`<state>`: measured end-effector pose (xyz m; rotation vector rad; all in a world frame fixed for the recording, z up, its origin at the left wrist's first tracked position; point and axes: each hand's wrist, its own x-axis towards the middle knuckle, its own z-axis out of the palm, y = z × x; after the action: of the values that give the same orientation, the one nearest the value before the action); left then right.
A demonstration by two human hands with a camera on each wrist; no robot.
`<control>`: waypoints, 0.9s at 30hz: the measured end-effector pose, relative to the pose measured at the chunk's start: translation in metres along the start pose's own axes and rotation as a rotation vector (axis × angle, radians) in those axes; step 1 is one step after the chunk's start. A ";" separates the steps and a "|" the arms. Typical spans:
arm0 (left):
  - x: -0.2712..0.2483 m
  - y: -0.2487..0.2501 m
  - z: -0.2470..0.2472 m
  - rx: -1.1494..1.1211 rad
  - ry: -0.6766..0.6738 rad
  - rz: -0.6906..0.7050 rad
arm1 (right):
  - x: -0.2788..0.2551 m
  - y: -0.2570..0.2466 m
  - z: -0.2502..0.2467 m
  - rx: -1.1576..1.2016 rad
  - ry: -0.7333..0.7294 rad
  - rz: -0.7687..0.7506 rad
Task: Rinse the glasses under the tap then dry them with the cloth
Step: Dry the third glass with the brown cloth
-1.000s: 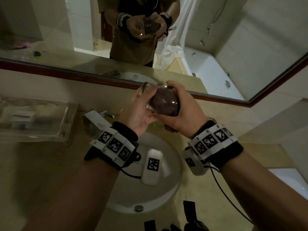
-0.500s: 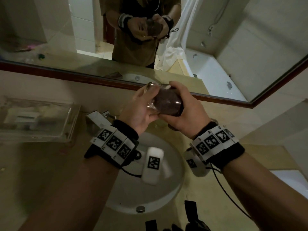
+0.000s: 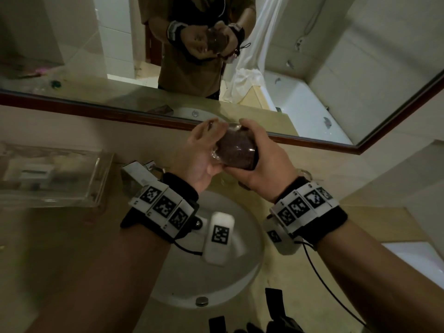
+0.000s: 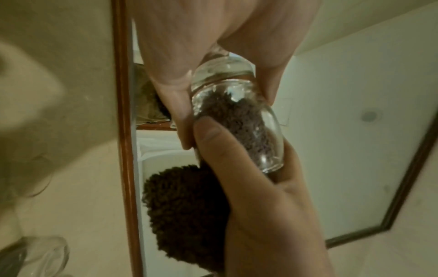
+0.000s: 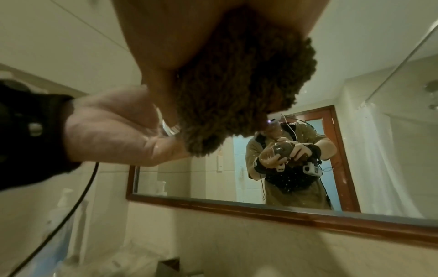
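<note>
A small clear glass (image 3: 236,150) lies tilted between both hands above the sink. My left hand (image 3: 204,145) grips its thick base, fingers curled round it (image 4: 237,78). A brown fluffy cloth (image 4: 184,206) is stuffed into the glass and bulges out of its mouth. My right hand (image 3: 260,152) holds the cloth in its palm (image 5: 237,84), thumb pressed on the glass wall. The tap is hidden behind my hands. A second clear glass (image 4: 45,256) shows blurred at the lower left of the left wrist view.
The white round basin (image 3: 230,280) lies right below my wrists. A clear plastic tray (image 3: 55,176) with toiletries stands on the counter at the left. A wood-framed mirror (image 3: 312,140) runs along the wall just behind the hands.
Both hands keep their hold above the basin. The glass and cloth have turned slightly between them, staying in about the same place.
</note>
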<state>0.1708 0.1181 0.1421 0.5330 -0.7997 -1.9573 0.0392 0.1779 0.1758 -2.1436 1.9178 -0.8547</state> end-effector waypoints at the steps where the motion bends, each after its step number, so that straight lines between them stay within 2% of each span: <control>1: 0.000 0.001 0.001 0.000 0.000 0.024 | 0.002 -0.001 -0.001 0.055 0.003 0.030; 4: 0.000 0.003 0.000 0.047 0.026 0.086 | 0.009 -0.001 -0.007 0.328 -0.005 0.193; 6: -0.002 0.002 0.001 0.063 0.021 0.092 | 0.013 0.002 -0.009 0.414 -0.035 0.263; 9: -0.004 0.001 0.002 0.018 0.024 0.064 | 0.011 -0.002 -0.008 0.319 -0.031 0.224; 13: -0.003 0.006 0.005 0.031 -0.035 0.015 | 0.008 -0.009 -0.009 0.109 0.042 0.030; 16: -0.005 0.010 0.006 0.038 -0.050 -0.009 | 0.007 -0.010 -0.013 -0.001 -0.001 -0.032; 19: -0.004 0.008 0.007 0.070 -0.005 0.040 | 0.007 -0.005 -0.011 0.147 -0.045 0.045; 22: -0.004 0.005 0.007 0.113 0.057 0.063 | 0.010 0.002 -0.007 0.511 -0.055 0.262; 23: -0.004 0.004 0.006 0.115 0.057 0.056 | 0.011 0.005 -0.006 0.569 -0.069 0.303; 25: -0.003 0.002 0.004 0.128 0.008 0.036 | 0.011 0.005 -0.007 0.531 -0.079 0.288; 27: -0.003 0.003 0.004 0.121 -0.031 -0.006 | 0.009 0.002 -0.008 0.350 -0.068 0.194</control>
<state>0.1720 0.1212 0.1470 0.5783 -0.9417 -1.9358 0.0336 0.1709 0.1846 -1.7339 1.7537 -0.9798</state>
